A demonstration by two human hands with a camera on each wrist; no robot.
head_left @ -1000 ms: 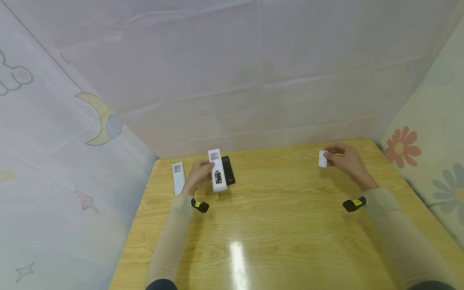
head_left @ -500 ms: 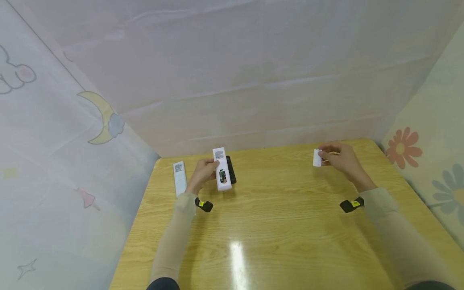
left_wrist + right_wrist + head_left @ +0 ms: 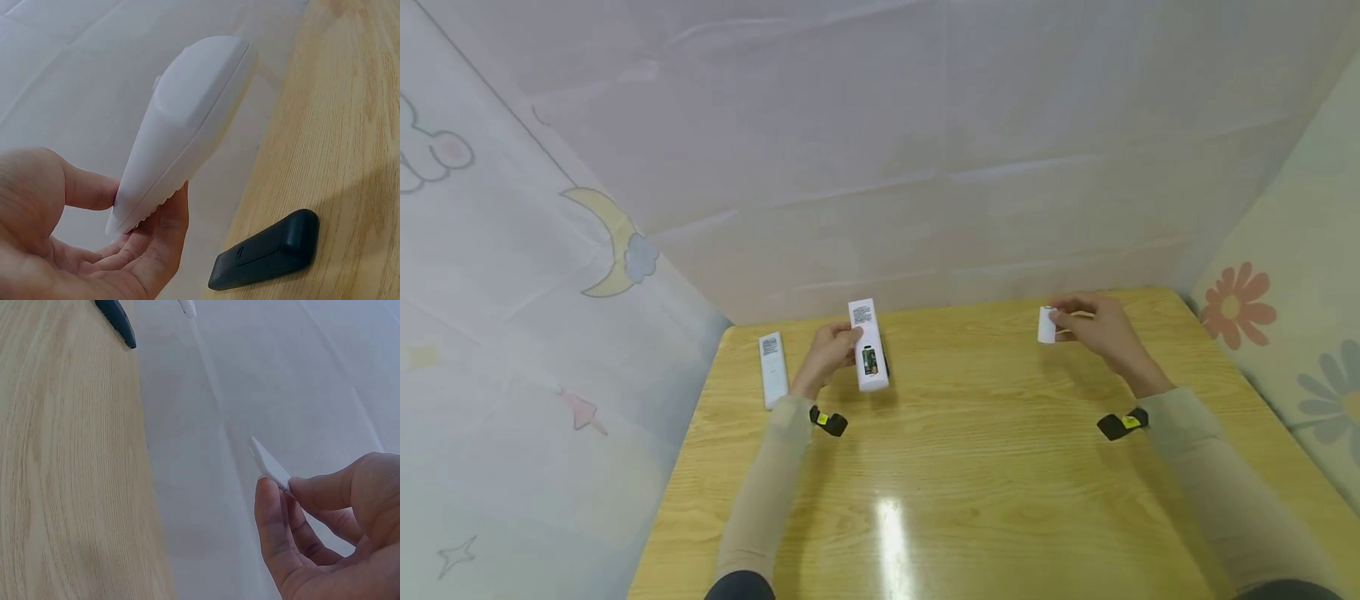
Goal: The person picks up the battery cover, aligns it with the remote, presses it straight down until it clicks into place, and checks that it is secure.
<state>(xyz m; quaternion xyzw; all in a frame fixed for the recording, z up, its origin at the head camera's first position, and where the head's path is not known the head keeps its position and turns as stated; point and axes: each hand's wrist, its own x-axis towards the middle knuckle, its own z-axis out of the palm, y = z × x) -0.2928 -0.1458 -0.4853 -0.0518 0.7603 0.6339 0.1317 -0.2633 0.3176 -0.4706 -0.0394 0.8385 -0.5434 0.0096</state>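
My left hand (image 3: 829,357) grips a white remote control (image 3: 866,323) by one side, thumb across its back. That back faces up, with a printed label near the far end and an uncovered battery compartment (image 3: 870,361) holding dark batteries. In the left wrist view, the remote (image 3: 181,125) is tilted above the table. Over the table's right side, my right hand (image 3: 1096,329) pinches a small white battery cover (image 3: 1046,325) between thumb and fingers. The right wrist view shows this cover (image 3: 269,464) edge-on. The two hands are well apart.
A black remote control (image 3: 269,253) lies on the wooden table (image 3: 970,467), mostly hidden behind the held remote in the head view. Left of my left hand lies another white remote control (image 3: 772,371). A pale cloth wall (image 3: 940,208) rises at the table's back edge.
My left hand and the white remote have shifted right, now covering most of the black remote. My right hand has moved slightly left with the battery cover.
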